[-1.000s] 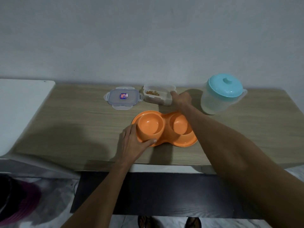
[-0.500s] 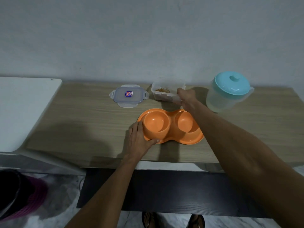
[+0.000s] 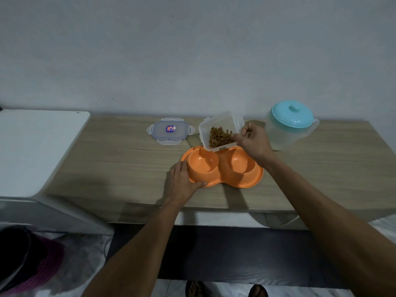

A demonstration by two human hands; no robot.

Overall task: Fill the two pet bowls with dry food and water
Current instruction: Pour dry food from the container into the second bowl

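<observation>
Dim, bluish indoor light falls evenly on the wooden worktop [image 3: 321, 168]. Soft-edged shadows pool left of the left hand [image 3: 182, 185] and before the orange double bowl [image 3: 235, 181]. The wide lens bows the edges, and the lower-left corner is smeared.

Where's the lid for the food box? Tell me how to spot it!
Look at the long wooden table by the wall. Near its back edge, just left of the tilted food box, lies the lid. It is the only flat thing there, clear with a small blue sticker in the middle.
</observation>
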